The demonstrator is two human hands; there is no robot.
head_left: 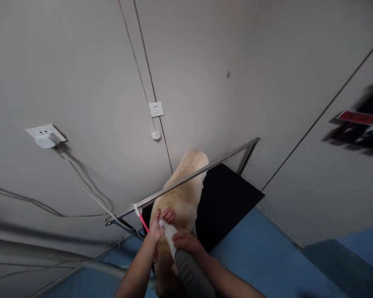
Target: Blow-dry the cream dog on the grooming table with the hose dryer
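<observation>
My right hand (188, 242) is closed around a white tapered hose nozzle (170, 236), which runs into a thick grey hose end (192, 273) near the bottom edge. The narrow tip points at my left hand (161, 221), whose palm is turned up and whose fingers are apart. Under both hands is a cream-coloured, furry dog (182, 203), seen from above and behind, standing on a black table (222, 203). My left hand is over its back. The dog's legs are mostly hidden.
A metal rail (233, 155) crosses above the dog, with a pink strap (144, 222) tied to it. A long grey hose (105, 269) and cables come in from the left. Wall sockets (156, 109) and a plug (46, 140) are on the grey wall. The floor (248, 252) is blue.
</observation>
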